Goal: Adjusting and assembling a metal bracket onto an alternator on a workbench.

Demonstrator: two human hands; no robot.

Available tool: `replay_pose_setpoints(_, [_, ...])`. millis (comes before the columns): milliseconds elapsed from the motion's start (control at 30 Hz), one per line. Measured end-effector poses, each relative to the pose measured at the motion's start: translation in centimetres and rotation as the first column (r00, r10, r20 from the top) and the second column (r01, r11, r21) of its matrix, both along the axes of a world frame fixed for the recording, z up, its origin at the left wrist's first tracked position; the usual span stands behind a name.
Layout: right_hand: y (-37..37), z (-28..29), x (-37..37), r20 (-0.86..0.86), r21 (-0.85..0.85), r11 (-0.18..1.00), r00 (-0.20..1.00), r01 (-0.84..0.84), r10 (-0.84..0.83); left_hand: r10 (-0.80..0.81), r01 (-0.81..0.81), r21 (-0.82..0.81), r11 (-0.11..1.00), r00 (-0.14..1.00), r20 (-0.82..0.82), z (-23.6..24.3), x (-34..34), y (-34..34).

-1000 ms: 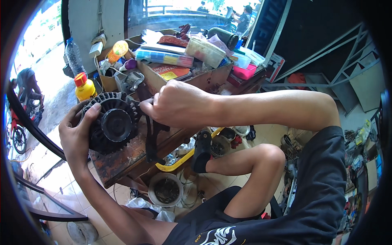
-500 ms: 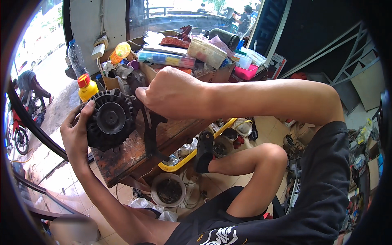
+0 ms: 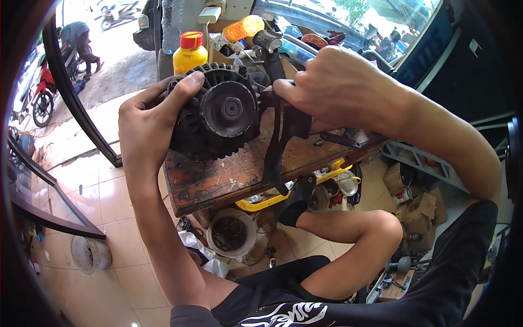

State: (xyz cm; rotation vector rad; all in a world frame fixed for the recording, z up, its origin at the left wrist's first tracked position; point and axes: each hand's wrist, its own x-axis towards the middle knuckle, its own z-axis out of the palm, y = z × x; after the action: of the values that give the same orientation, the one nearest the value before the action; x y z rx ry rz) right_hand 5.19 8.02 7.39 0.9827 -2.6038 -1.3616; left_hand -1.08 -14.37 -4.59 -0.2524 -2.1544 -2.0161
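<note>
The alternator (image 3: 188, 133), pulley (image 3: 229, 109) facing near, is at the bench's (image 3: 218, 185) left end, just near of the yellow bottle (image 3: 190, 57); whether it touches the wood cannot be told. The left hand (image 3: 150, 117) grips its left side, thumb over the top. The right hand (image 3: 343, 87) has its fingers curled closed at the alternator's right side, beside the bracket (image 3: 274, 152); what they pinch is hidden. Good handling likely calls for a firm left hold against twisting, fine thumb-and-forefinger pressure on the right, and the fingers clear of edges.
</note>
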Motion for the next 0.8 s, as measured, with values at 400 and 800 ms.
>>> replay_pose_setpoints(400, [3.2,-2.0,-0.4,0.204,-0.335,0.887,0.943,0.319,-0.263,0.139,-0.158,-0.321,0.934,0.987,-0.084,1.5,0.9,2.6])
replay_pose_setpoints(800, [4.4,-3.4,1.7,0.032,-0.119,0.983,0.989,-0.140,0.144,0.092,-0.127,-0.346,0.929,0.989,-0.116,1.6,1.4,2.5])
